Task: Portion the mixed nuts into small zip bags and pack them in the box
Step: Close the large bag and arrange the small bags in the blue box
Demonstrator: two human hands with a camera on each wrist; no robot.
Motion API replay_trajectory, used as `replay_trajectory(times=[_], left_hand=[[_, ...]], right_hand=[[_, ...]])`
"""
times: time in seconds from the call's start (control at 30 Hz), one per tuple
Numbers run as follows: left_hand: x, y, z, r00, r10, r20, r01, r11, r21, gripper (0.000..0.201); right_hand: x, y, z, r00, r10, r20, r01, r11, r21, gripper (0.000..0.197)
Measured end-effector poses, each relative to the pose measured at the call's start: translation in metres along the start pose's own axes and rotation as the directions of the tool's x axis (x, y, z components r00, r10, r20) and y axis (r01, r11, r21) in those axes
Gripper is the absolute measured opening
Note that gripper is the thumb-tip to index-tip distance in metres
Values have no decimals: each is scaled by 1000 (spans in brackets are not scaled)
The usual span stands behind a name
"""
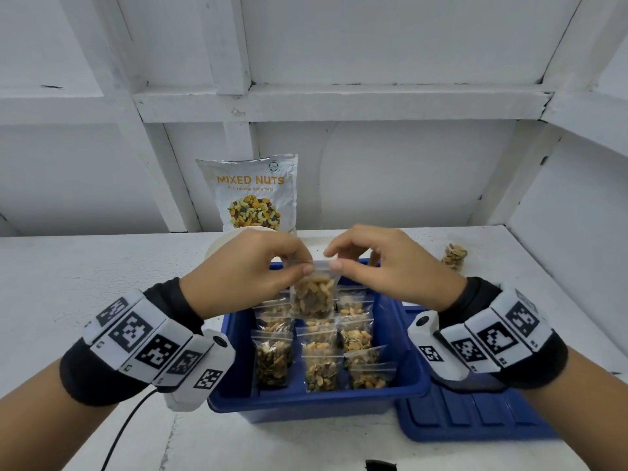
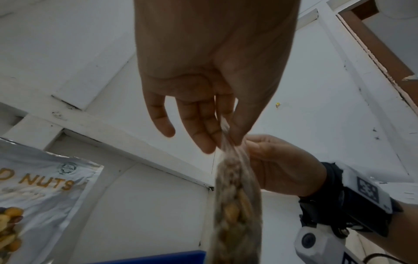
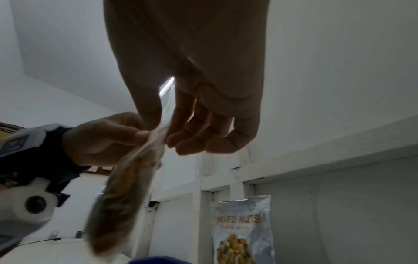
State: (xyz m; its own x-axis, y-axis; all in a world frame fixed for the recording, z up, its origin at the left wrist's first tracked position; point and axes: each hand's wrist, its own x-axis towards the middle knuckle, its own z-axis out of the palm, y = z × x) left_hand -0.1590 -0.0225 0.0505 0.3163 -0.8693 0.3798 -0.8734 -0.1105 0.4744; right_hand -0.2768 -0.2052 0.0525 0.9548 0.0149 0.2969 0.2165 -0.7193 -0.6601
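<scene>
A: Where does the small clear plastic zip bag filled with mixed nuts [image 1: 312, 295] hang?

B: Upright, above the far half of the open blue plastic box [image 1: 404, 390]. The person's left hand [image 1: 249, 268] pinches one end of its top strip between thumb and fingers, and the right hand [image 1: 377, 265] pinches the other end. The nuts sag to the bottom, which keeps them clear of the strip.

A: Why grip it at the top?

B: Judging by the hold, the seal is being pressed closed; whether it is fully shut cannot be told. Both wrist views show the strip flattened between fingertips, with the other fingers loosely fanned.

A: And why over the box?

B: Probably so it can drop straight in. Several filled clear zip bags [image 1: 321, 348] already lie in rows inside it.

A: Anything else?

B: The tall white foil pouch printed MIXED NUTS [image 1: 253, 192] stands behind the box. One more filled small bag [image 1: 454, 257] sits apart, beyond the box to the right. The flat blue ribbed plastic lid [image 1: 475, 419] lies right of the box.
</scene>
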Motion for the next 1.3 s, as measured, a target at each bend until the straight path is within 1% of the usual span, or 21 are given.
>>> replay_trajectory(times=[0.07, 0.13, 0.17, 0.23, 0.33, 0.47, 0.57, 0.63, 0.7, 0.77, 0.8, 0.87, 0.9, 1.0, 1.07, 1.1, 1.13, 1.17, 1.2, 1.23, 1.3], left_hand=[[-8, -7, -4, 992, -20, 127, 23, 1000, -21, 31], [-17, -16, -2, 961, -49, 274, 59, 998, -28, 21], [-22, -20, 1, 939, -71, 336, 82, 996, -18, 14], [-30, -26, 10, 892, -124, 435, 131, 991, 13, 11], [-38, -32, 26, 819, -192, 541, 175, 981, 83, 13], [-46, -36, 43, 755, -250, 607, 105, 959, 264, 17], [-50, -37, 52, 723, -313, 616, -2, 890, 456, 20], [-52, -39, 56, 721, -321, 613, -71, 847, 527, 22], [-53, -42, 58, 729, -318, 606, -95, 830, 550, 23], [-55, -44, 59, 742, -305, 596, -95, 833, 545, 23], [-55, -45, 60, 748, -297, 593, -88, 842, 533, 23], [-56, -47, 58, 755, -286, 590, -55, 869, 491, 22], [-55, -47, 56, 759, -280, 588, -19, 893, 449, 21], [-48, -48, 45, 779, -273, 565, 130, 951, 280, 15], [-39, -44, 31, 812, -265, 520, 170, 960, 223, 11], [-35, -41, 21, 830, -268, 490, 184, 959, 214, 18], [-31, -38, 10, 853, -272, 444, 203, 959, 198, 33], [-26, -34, 1, 883, -283, 375, 236, 957, 167, 45], [-22, -29, -7, 910, -288, 298, 259, 957, 132, 49], [-18, -22, -14, 933, -280, 228, 262, 959, 105, 42], [-7, -11, -18, 956, -274, 107, 267, 961, 74, 8]], right_hand=[[-2, 14, -14, 995, 92, -38, -93, 995, -34, 15], [-3, 40, -29, 974, 191, -120, -201, 977, -78, 17], [-3, 59, -35, 956, 246, -160, -264, 959, -105, 20], [-4, 100, -47, 905, 360, -229, -397, 906, -147, 27], [-10, 159, -62, 811, 503, -300, -569, 797, -201, 38], [-17, 219, -75, 678, 630, -378, -734, 611, -297, 44], [-18, 243, -78, 580, 707, -404, -814, 479, -329, 50], [-15, 248, -78, 557, 737, -383, -826, 443, -349, 55], [-12, 252, -78, 539, 768, -346, -832, 421, -361, 56], [-10, 256, -79, 507, 789, -347, -852, 397, -341, 51], [-9, 257, -79, 499, 785, -367, -859, 391, -330, 43], [-9, 254, -78, 501, 759, -415, -862, 400, -310, 25], [-9, 253, -77, 516, 743, -427, -856, 422, -300, 22], [-5, 239, -74, 598, 687, -412, -802, 515, -303, 22], [1, 222, -72, 672, 636, -381, -741, 583, -333, 27], [5, 209, -72, 712, 602, -361, -702, 622, -347, 27], [9, 195, -72, 755, 560, -343, -656, 666, -356, 24], [13, 180, -71, 802, 498, -331, -595, 717, -363, 20], [16, 163, -70, 845, 425, -324, -527, 765, -371, 19], [19, 147, -69, 881, 352, -317, -458, 805, -377, 19], [22, 115, -63, 930, 218, -295, -326, 861, -390, 19]])
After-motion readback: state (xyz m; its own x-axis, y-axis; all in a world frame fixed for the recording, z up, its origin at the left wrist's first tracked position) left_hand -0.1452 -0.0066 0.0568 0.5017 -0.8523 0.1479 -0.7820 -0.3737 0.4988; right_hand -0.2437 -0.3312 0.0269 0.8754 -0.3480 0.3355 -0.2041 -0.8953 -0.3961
